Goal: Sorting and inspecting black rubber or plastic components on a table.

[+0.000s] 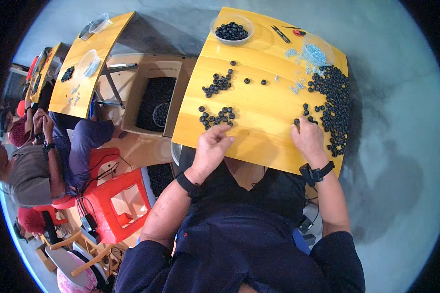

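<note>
Reaching over the near edge of a yellow wooden table point(259, 110), both bare hands are down at small round black beads with holes. Left hand point(211, 146) is loosely curled, fingertips right at a loose cluster point(225, 118) by the near left corner; can't tell if it's got one. Right hand point(308, 139) is mostly closed, thumb and index together at a single bead point(297, 121) toward the near right corner, grip unclear too. Big black heap point(336, 105) runs along the right edge, and a clear round plastic bowl point(233, 42) of beads sits at the far left corner.
</note>
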Motion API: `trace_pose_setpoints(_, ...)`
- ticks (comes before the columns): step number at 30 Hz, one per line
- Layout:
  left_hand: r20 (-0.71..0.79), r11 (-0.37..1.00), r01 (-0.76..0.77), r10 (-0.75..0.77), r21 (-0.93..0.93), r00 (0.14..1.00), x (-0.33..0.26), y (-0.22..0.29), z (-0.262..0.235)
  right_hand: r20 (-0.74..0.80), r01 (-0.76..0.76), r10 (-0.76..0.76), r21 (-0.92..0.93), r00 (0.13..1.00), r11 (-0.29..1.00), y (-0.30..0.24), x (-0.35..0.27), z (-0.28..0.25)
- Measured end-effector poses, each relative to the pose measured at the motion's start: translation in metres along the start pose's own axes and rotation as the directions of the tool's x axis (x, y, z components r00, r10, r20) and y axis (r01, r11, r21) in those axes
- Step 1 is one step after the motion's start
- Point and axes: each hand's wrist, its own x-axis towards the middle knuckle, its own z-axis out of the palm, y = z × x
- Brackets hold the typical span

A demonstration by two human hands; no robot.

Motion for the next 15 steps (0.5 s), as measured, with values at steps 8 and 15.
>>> trace_pose_setpoints(8, -0.464, 0.997, -0.072, 0.052, -0.027, 0.884, 0.017, -0.014, -0.028, -0.224, 0.138, -0.118, 0.076, 0.967, 0.988, -0.004, 0.011, 0.014)
trace_pose_setpoints(15, -0.492, 0.803, -0.199, 0.518, 0.562, 0.700, 0.049, -0.031, -0.044, -0.211, 0.212, -0.179, 0.143, 0.961, 0.967, -0.059, 0.079, 0.017)
